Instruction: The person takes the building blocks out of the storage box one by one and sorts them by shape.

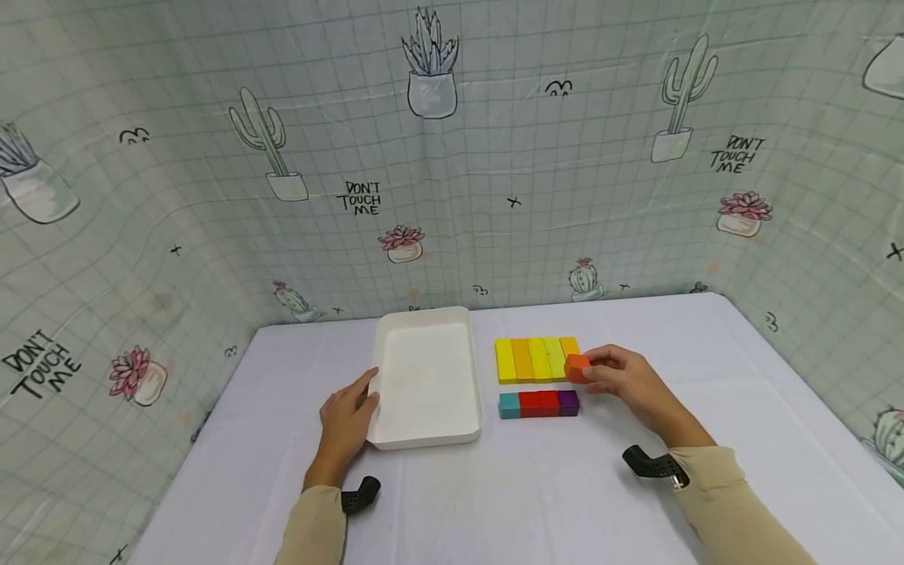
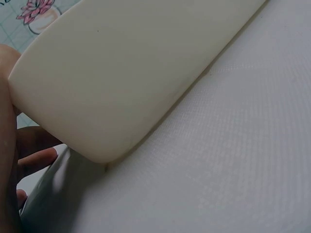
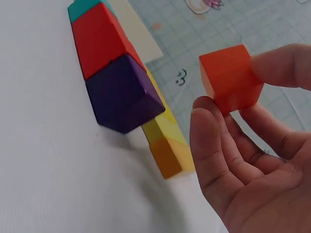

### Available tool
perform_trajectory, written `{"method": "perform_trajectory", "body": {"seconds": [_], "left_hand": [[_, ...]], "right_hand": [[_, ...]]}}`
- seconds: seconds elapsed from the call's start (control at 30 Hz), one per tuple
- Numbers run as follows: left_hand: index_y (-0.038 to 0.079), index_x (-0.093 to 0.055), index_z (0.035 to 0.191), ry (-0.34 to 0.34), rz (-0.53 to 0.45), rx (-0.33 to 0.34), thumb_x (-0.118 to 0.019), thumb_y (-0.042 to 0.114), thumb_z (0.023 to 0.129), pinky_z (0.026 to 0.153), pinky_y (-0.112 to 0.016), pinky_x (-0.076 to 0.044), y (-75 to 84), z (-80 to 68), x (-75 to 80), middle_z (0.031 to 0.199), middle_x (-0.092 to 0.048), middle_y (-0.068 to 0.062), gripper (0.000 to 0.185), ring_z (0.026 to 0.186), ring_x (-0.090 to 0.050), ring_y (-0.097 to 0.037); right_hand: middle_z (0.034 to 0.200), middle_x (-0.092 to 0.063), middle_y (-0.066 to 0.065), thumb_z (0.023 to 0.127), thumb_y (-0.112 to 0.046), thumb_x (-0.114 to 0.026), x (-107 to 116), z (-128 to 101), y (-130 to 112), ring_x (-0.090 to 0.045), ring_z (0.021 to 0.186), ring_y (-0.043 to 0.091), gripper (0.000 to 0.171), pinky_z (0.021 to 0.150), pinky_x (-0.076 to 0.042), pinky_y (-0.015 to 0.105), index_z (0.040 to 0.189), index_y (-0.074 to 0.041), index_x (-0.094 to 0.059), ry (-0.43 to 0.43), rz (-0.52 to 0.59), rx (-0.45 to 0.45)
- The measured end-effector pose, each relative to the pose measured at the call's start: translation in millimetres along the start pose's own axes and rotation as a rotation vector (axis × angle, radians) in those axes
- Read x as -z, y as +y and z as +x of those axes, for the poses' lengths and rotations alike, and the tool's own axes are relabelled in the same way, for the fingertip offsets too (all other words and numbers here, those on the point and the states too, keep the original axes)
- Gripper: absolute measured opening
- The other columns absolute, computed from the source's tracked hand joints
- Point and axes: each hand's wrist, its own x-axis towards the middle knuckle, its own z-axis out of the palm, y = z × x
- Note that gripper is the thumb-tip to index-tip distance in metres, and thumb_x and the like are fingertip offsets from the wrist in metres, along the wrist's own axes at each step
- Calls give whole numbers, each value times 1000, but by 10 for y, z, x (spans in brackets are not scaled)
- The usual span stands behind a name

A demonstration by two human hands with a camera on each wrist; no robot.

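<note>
My right hand pinches a small orange cube between thumb and fingers, just off the table beside the right end of a row of yellow and orange blocks. The right wrist view shows the orange cube held at the fingertips. In front of that row lies a line of a teal block, red blocks and a purple cube; the purple cube fills the right wrist view. My left hand rests against the left rim of an empty white tray, with the tray's outer wall close up.
A white cloth covers the table. A cactus-print curtain encloses the back and both sides. Black wrist mounts sit on both forearms.
</note>
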Motion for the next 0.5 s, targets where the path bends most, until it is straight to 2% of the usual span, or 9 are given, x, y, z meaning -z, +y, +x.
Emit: {"method": "perform_trajectory", "body": {"seconds": [0.1, 0.5], "left_hand": [[17, -51, 149, 1, 2, 4, -51, 24, 102, 116, -62, -4, 1, 9, -9, 149, -50, -11, 47, 139, -39, -38], [17, -50, 149, -7, 11, 11, -50, 24, 103, 117, -61, -4, 16, 13, -3, 150, -50, -11, 47, 139, -38, -38]], "right_hand": [[131, -54, 23, 99, -19, -60, 61, -50, 37, -63, 109, 32, 40, 91, -56, 32, 129, 7, -52, -23, 19, -4], [117, -66, 16, 96, -19, -65, 225, -121, 184, -66, 94, 30, 42, 84, -56, 32, 128, 4, -53, -56, -70, -69]]}}
